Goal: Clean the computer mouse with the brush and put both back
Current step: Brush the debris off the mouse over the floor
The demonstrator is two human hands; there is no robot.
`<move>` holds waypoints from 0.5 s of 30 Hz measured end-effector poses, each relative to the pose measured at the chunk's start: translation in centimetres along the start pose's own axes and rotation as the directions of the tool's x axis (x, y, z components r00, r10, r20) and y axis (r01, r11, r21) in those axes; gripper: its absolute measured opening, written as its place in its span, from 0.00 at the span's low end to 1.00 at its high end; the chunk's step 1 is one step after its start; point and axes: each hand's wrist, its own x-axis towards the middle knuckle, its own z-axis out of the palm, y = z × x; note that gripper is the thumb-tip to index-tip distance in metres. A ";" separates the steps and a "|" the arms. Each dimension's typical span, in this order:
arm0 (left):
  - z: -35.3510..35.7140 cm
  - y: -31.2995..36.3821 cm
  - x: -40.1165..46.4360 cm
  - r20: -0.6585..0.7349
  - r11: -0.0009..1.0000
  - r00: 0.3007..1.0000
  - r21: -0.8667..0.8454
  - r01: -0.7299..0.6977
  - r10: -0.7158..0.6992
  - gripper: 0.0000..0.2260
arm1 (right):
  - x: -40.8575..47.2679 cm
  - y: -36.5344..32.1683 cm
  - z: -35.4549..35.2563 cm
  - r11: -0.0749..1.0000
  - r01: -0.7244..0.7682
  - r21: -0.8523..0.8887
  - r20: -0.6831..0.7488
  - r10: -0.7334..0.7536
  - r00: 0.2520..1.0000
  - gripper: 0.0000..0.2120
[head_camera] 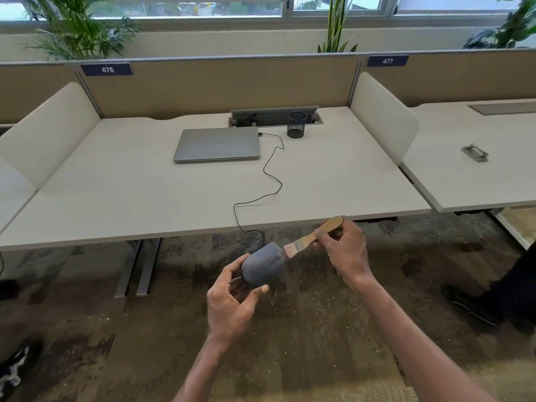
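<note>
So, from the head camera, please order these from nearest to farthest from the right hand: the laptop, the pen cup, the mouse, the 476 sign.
From the right hand, which holds the brush:
1. Mouse, held in the left hand, just beside it.
2. Pen cup, at the back of the desk, right of the laptop.
3. Laptop, closed, mid-desk.
4. 476 sign, on the partition, far left.

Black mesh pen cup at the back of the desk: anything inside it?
The black mesh pen cup looks empty: nothing sticks out above its rim, and no object shows through its mesh. Its very bottom is too dark to see.
</note>
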 end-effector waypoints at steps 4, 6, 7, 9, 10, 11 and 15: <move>0.3 -0.4 0.1 0.003 1.000 1.000 0.016 -0.006 0.006 0.32 | -0.5 -1.4 -0.4 0.981 0.012 0.194 0.043 -0.020 0.999 0.06; 0.5 -0.5 0.1 0.012 1.000 1.000 0.016 -0.014 0.014 0.32 | -1.0 -2.1 -0.1 0.973 0.032 0.229 0.110 -0.059 0.992 0.07; 0.6 -0.4 0.1 0.015 1.000 1.000 0.014 -0.018 0.017 0.32 | -1.2 -2.2 0.1 0.974 0.042 0.220 0.141 -0.075 0.987 0.08; 0.7 -0.2 0.1 0.016 1.000 1.000 0.007 -0.023 0.023 0.32 | -1.4 -2.3 0.4 0.981 0.054 0.184 0.172 -0.087 0.981 0.09; 0.8 -0.2 0.0 0.014 1.000 1.000 0.003 -0.023 0.023 0.32 | -1.4 -2.3 0.5 0.986 0.059 0.156 0.162 -0.085 0.983 0.09; 0.8 -0.2 0.1 0.011 1.000 1.000 -0.004 -0.018 0.018 0.32 | -1.3 -2.2 0.4 0.991 0.069 0.118 0.133 -0.085 0.987 0.08; 0.8 -0.4 0.1 0.005 1.000 1.000 -0.025 0.013 -0.013 0.31 | -0.6 -1.9 -0.2 0.993 0.115 -0.002 0.002 -0.115 0.993 0.07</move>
